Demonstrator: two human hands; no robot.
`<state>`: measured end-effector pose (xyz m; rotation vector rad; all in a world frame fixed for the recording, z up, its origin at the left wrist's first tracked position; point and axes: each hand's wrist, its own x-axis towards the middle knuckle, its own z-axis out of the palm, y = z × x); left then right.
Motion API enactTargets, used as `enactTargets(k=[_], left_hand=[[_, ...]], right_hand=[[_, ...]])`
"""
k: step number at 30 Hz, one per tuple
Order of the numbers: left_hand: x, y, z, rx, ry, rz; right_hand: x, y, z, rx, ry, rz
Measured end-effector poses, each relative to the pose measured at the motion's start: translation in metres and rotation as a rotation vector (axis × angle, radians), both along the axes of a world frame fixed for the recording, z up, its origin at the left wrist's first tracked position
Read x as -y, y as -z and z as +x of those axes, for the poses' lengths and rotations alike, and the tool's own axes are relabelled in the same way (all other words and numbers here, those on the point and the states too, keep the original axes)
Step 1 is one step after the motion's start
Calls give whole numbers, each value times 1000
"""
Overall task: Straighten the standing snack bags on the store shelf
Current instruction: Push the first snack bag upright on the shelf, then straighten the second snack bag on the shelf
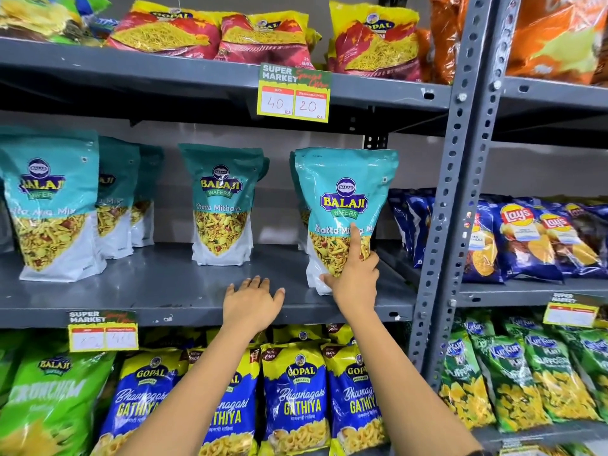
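Teal and white Balaji snack bags stand on the grey middle shelf (164, 291). My right hand (353, 278) grips the lower part of the rightmost bag (342, 199), forefinger stretched up its front; the bag leans slightly and sits near the shelf's front edge. Another teal bag stands just behind it, mostly hidden. My left hand (251, 302) rests flat on the bare shelf to the left of that bag, fingers spread, holding nothing. A second bag (222, 205) stands upright in the middle, further back. A row of bags (52, 205) stands at the left.
A price tag (293, 92) hangs from the upper shelf, which carries red and yellow Gopal bags (371, 37). Blue Gopal Gathiya bags (296, 399) fill the shelf below. A perforated grey upright (450, 205) stands right, with Lays bags (526, 238) and green Kurkure bags beyond.
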<state>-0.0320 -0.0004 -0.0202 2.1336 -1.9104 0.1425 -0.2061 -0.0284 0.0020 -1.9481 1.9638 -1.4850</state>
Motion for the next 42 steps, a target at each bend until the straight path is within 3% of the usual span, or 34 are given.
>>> enactTargets(k=[5, 11, 20, 25, 32, 42], left_hand=[[4, -3, 7, 2, 38, 70], [4, -13, 77, -3, -16, 179], [7, -24, 195, -30, -13, 318], [6, -13, 208, -47, 42, 236], [3, -9, 208, -58, 55, 176], [4, -10, 209, -55, 63, 178]], right_hand=[[-3, 6, 5, 25, 10, -79], [-22, -7, 65, 15, -47, -425], [8, -16, 200, -74, -217, -231], [36, -18, 255, -76, -221, -132], [61, -20, 277, -160, -71, -24], [74, -9, 282, -55, -67, 69]])
